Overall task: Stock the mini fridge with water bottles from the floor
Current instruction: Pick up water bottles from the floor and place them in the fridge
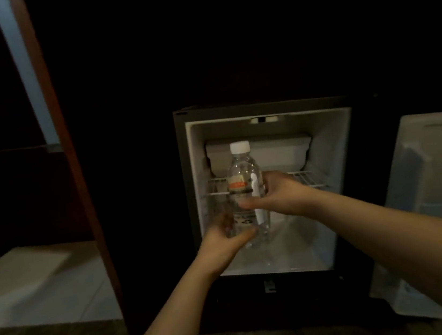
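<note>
A clear water bottle (pixel 245 181) with a white cap and an orange label stands upright in front of the open mini fridge (pixel 333 135). My right hand (pixel 276 193) grips its middle from the right, thumb across the front. My left hand (pixel 225 238) holds its lower part from the left and below. The fridge's lit white interior shows a wire shelf (pixel 305 177) and a freezer box (pixel 282 149) behind the bottle. No other bottle is visible inside.
The fridge door (pixel 436 167) hangs open to the right, its inner shelves facing me. A dark wooden cabinet panel (pixel 76 186) stands left of the fridge. Pale floor tiles (pixel 33 290) lie at the left, and the surroundings are very dark.
</note>
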